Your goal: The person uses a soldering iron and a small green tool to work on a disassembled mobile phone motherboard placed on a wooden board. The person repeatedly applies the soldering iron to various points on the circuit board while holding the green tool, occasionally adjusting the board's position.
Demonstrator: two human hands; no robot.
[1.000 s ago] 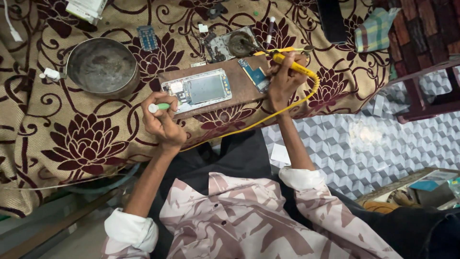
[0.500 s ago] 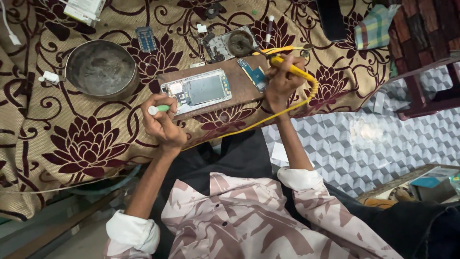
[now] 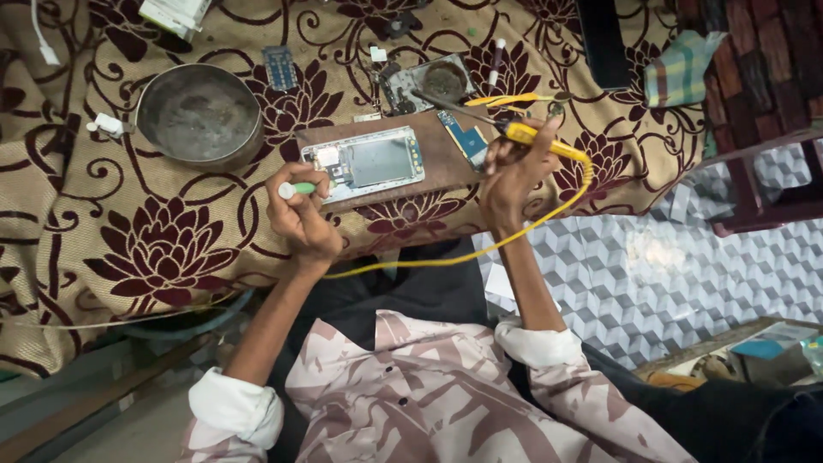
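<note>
An opened phone (image 3: 370, 163) with its insides showing lies on a brown board (image 3: 441, 159) on the patterned cloth. My left hand (image 3: 300, 221) is closed around a green-handled tool (image 3: 296, 189) whose tip meets the phone's left end. My right hand (image 3: 512, 176) grips a yellow soldering iron (image 3: 540, 140); its dark tip points up and left toward a round tin (image 3: 444, 80) on a circuit part. The iron's yellow cable (image 3: 480, 249) loops down across my lap. A small blue circuit board (image 3: 467, 137) sits beside the phone.
A round metal bowl (image 3: 199, 114) stands left of the phone. Small parts lie on the brown floral cloth (image 3: 129, 249): a blue chip board (image 3: 279, 67), a white plug (image 3: 107, 125), a white pen (image 3: 495, 58). A dark stool (image 3: 763, 171) and tiled floor (image 3: 669, 257) are at right.
The view has shifted slightly. Both hands hold their tools in much the same places; the iron's tip stays near the round tin.
</note>
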